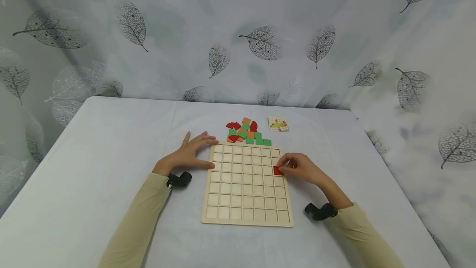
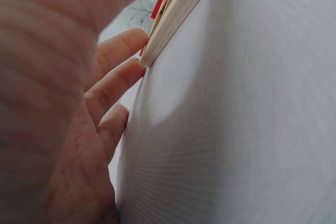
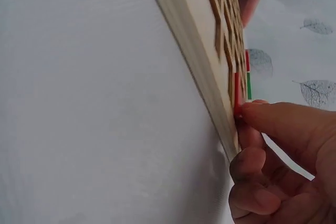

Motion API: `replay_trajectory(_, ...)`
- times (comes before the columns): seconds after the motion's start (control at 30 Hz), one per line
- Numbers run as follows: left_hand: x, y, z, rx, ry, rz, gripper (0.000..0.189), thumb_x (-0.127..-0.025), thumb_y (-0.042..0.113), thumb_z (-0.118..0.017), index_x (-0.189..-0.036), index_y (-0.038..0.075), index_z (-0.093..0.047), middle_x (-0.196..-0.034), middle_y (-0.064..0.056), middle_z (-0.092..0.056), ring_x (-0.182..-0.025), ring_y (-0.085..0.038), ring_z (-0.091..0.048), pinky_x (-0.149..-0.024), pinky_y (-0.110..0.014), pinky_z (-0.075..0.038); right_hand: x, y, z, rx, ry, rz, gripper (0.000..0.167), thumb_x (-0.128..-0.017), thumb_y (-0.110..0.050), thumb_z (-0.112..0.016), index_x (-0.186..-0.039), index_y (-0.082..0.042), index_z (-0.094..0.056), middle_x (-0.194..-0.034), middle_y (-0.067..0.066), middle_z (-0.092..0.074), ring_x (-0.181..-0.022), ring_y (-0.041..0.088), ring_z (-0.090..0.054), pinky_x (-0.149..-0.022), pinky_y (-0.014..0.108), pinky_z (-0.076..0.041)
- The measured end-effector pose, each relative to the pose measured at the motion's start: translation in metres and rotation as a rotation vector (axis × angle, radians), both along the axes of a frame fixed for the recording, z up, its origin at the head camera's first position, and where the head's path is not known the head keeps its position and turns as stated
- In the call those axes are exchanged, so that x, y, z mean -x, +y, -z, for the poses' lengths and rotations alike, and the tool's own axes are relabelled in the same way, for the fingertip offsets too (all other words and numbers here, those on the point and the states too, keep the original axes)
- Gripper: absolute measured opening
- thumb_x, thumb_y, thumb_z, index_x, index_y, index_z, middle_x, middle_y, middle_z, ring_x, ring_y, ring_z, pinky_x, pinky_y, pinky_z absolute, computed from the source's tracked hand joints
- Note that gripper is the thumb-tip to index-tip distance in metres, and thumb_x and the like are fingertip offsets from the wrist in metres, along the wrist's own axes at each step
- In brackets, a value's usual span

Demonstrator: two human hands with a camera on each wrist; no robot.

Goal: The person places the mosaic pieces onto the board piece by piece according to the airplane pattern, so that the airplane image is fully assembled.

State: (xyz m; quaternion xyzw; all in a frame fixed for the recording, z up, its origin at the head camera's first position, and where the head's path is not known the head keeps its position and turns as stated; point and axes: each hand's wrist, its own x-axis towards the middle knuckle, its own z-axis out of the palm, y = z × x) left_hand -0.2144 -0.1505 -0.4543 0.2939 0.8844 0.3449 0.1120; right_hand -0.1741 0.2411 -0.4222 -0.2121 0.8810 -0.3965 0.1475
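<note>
A wooden grid board [image 1: 247, 222] lies on the white table. My left hand [image 1: 191, 152] rests against its upper left edge, fingers spread, with fingertips touching the frame; in the left wrist view the fingers [image 2: 118, 80] reach the board's corner. At the right side of the board my right hand [image 1: 303, 168] pinches a red tile [image 1: 277, 171] at a cell of the rightmost column. The right wrist view shows the thumb and a finger on the red tile [image 3: 237, 92], which stands at the grid's edge. Whether it sits fully in the cell I cannot tell.
Behind the board lies a loose heap of red, orange and green tiles [image 1: 242, 133], some close against its far edge. A small pattern card [image 1: 278, 123] lies to the heap's right. A leaf-print curtain [image 1: 238, 53] hangs behind the table [image 1: 93, 177].
</note>
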Motion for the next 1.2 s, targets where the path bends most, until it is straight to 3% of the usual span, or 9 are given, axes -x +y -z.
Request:
replay_trajectory(0.33,-0.004,-0.002,0.002,-0.013,-0.006,-0.005,0.075,-0.079,0.043,-0.079,-0.143,0.017,-0.049,-0.153,-0.008,-0.039,-0.15,-0.029,-0.014,-0.115,-0.055,0.017,-0.004,-0.002,0.0,0.025,-0.04,-0.022,0.018,-0.086,-0.007,-0.074,-0.102,0.001,-0.069,-0.088,0.008,-0.063,-0.065,0.01,-0.05,-0.054,0.021,-0.043)
replay_trajectory(0.6,-0.004,-0.002,0.001,0.002,-0.007,-0.006,0.075,-0.079,0.043,-0.078,-0.144,0.017,-0.048,-0.153,-0.008,-0.038,-0.15,-0.028,-0.013,-0.115,-0.054,0.017,-0.003,-0.003,0.004,0.022,-0.013,-0.034,0.015,-0.086,-0.007,-0.073,-0.1,-0.003,-0.069,-0.087,0.004,-0.062,-0.064,0.009,-0.051,-0.055,0.021,-0.043)
replay_trajectory(0.93,-0.002,-0.002,-0.001,0.003,0.002,0.001,0.076,-0.079,0.042,-0.079,-0.143,0.016,-0.048,-0.153,-0.008,-0.039,-0.15,-0.028,-0.013,-0.115,-0.055,0.017,0.001,-0.009,0.006,-0.013,0.044,0.012,0.007,-0.09,-0.009,-0.069,-0.097,-0.006,-0.07,-0.083,0.001,-0.061,-0.063,0.01,-0.051,-0.054,0.022,-0.043)
replay_trajectory(1.2,-0.001,-0.001,-0.002,0.015,0.001,-0.001,0.076,-0.08,0.042,-0.078,-0.144,0.016,-0.048,-0.153,-0.007,-0.038,-0.15,-0.027,-0.013,-0.115,-0.055,0.017,0.006,-0.016,0.0,-0.026,0.078,0.038,0.008,-0.09,-0.01,-0.069,-0.097,-0.004,-0.07,-0.084,0.003,-0.062,-0.067,0.013,-0.052,-0.055,0.022,-0.042)
